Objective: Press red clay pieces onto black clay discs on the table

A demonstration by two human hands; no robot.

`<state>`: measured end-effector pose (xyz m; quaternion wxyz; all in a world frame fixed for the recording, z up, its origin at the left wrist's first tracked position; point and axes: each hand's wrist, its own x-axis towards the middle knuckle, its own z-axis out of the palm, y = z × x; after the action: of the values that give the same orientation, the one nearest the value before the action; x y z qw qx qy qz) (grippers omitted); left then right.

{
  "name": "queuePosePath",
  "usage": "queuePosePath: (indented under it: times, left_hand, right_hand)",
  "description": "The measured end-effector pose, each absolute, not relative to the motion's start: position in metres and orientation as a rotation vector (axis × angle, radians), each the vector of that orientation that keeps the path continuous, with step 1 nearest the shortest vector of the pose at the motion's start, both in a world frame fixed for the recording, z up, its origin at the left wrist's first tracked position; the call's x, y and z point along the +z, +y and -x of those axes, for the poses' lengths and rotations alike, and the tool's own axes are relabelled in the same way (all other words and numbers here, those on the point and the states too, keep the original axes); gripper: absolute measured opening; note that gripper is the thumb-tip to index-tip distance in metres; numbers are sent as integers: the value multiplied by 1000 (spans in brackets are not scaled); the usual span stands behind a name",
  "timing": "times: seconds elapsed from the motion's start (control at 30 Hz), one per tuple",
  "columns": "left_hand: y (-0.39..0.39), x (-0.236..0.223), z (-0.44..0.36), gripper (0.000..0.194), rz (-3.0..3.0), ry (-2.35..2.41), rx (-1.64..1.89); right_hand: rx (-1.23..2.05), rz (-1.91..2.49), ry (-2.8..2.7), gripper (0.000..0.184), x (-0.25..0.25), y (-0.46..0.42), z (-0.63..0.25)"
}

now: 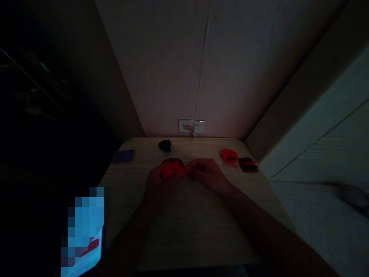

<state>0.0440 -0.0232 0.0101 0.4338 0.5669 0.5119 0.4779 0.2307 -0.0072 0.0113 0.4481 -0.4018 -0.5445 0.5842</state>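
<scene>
In the dim light my left hand (157, 181) is closed around a bright red, soft-looking object (172, 171) above the middle of the wooden table (187, 238). A darker red part shows along its upper edge; its exact kind cannot be made out. At its right side is my right hand (206, 172), with fingers bent and pinched together close to the red object's edge. Whatever lies between those fingertips is too dark and small to name.
A small black object (165, 145) and a purple flat packet (123, 156) lie toward the back left. At right are a round red piece (229, 155) and a dark red patterned item (248, 164). A wall socket (191, 126) sits behind the table. A lit screen (89, 231) glows at lower left.
</scene>
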Motion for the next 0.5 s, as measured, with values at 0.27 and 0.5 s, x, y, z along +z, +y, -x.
queuePosePath:
  times: [0.27,0.5]
  left_hand:
    - [-25,8,-44,35,-1425,1291,1181]
    - [-26,11,-46,34,-1414,1293,1205]
  right_hand:
    - [1425,937,-1391,29,7,-10,-229]
    - [1438,951,-1373,30,11,-9,-230]
